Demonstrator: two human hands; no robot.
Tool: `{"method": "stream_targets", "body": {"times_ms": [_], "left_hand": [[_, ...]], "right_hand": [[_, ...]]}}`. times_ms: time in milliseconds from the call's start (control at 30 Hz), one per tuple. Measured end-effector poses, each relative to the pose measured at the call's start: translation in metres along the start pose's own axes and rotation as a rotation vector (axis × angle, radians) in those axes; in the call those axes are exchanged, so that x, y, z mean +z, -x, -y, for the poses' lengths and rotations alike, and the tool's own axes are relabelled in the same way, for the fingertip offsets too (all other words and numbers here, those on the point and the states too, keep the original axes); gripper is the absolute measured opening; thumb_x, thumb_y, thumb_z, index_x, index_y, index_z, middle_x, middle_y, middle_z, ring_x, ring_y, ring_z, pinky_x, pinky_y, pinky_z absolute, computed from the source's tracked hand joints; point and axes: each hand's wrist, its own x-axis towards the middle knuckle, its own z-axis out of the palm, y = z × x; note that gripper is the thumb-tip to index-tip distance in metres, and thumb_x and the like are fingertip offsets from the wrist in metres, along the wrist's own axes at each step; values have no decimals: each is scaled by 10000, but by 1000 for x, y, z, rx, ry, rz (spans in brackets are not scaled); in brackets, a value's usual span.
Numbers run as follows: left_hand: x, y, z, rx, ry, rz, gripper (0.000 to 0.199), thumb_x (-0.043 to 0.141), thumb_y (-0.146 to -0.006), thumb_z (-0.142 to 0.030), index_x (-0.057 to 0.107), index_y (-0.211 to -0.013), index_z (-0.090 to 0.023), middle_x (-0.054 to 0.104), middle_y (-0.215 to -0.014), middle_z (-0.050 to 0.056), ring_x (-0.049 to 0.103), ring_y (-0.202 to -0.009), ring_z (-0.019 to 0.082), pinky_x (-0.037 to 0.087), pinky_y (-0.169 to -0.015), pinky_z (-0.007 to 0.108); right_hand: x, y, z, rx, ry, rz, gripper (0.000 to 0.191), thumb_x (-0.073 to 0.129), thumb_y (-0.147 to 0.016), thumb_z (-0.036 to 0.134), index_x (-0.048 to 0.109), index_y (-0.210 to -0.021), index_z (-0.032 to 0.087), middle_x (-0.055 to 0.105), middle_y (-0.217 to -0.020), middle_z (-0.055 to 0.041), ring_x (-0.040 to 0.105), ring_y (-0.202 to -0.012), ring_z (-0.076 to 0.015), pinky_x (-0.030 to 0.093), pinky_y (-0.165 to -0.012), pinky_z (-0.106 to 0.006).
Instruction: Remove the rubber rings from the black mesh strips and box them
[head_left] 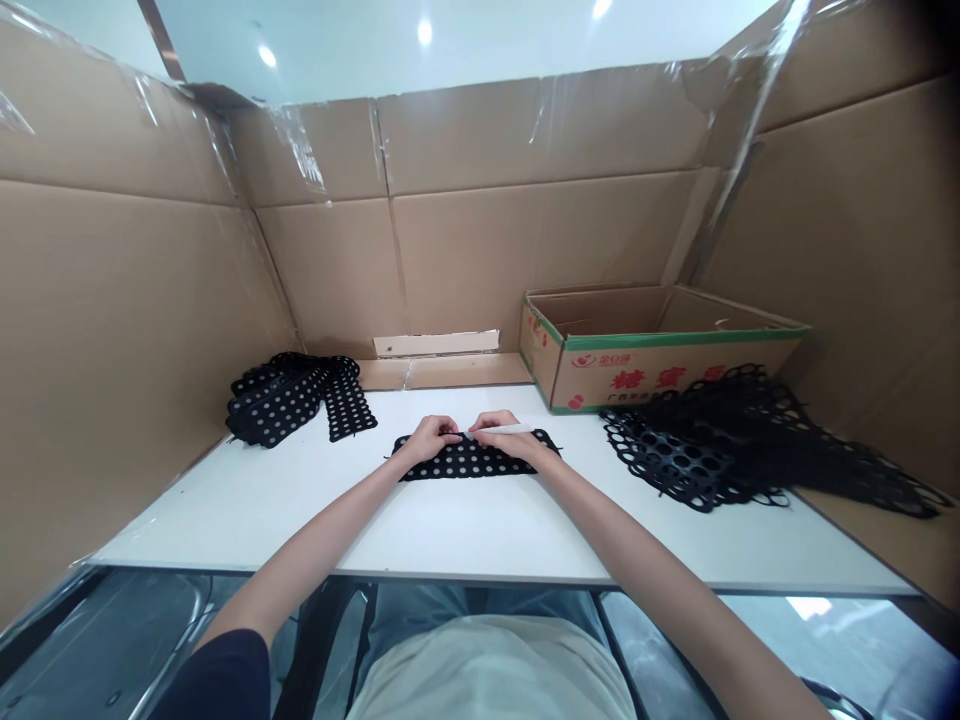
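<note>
On a white laminate table [225, 525] walled by brown cardboard sheets [127, 350], the left hand [427, 438] pinches the far edge of a black perforated strip [472, 462] lying centrally, while the right hand [510, 440] grips a slim white stick [511, 429] on it.

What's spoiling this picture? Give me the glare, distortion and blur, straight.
In the head view, the ceiling lights glare white at the top, the plastic sheet catches a shine at upper right, wide-angle distortion makes the cardboard wall lean outward, and the left hand and right hand with its white stick look sharp.
</note>
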Motion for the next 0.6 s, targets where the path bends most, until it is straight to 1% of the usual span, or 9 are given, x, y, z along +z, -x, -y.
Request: {"method": "stream_targets", "body": {"times_ms": [100, 200, 333, 433, 533, 600], "left_hand": [[3, 4, -4, 41, -75, -45, 142, 583, -717, -279, 609, -719, -140, 623, -713, 10, 551, -685, 133, 414, -685, 250], [4, 6, -7, 53, -112, -63, 119, 568, -728, -258, 606, -725, -145, 622, -724, 12, 555, -702, 138, 412, -691, 250], [4, 6, -8, 50, -140, -53, 109, 557, -735, -241, 610, -739, -145, 626, -722, 13, 558, -702, 141, 410, -690, 250], [4, 6, -8, 48, -132, -54, 117, 563, -734, -250, 611, -735, -143, 628, -719, 14, 559, -698, 141, 409, -688, 250], [4, 5, -6, 36, -99, -50, 127, 571, -730, -260, 611, -734, -140, 631, -725, 17, 563, -699, 139, 410, -688, 249], [4, 4, -5, 34, -85, -46, 129, 576, -726, -262, 612, -737, -138, 635, -732, 19, 566, -704, 140, 411, -693, 251]], "right_hand": [[1, -4, 3, -39, 110, 20, 123, 507, -708, 236, 604, -675, 168, 565, -593, 14, 505, -596, -125, 374, -600, -236], [3, -10, 3, -30, 137, 46, 113, 503, -698, 222, 595, -652, 175, 554, -576, 17, 496, -582, -127, 360, -584, -238], [6, -13, -2, 50, 53, 43, 90, 498, -663, 194, 566, -607, 174, 524, -527, 22, 481, -535, -120, 348, -546, -237], [9, -13, -9, 113, -56, 10, 85, 472, -624, 159, 531, -564, 173, 494, -488, 29, 458, -494, -111, 334, -513, -234], [11, -12, -15, 117, -143, -18, 82, 462, -602, 155, 508, -537, 172, 471, -472, 37, 434, -482, -103, 321, -504, -231], [11, -13, -18, 111, -163, -18, 82, 461, -597, 158, 499, -526, 170, 460, -467, 40, 416, -478, -98, 306, -496, -229]]}}
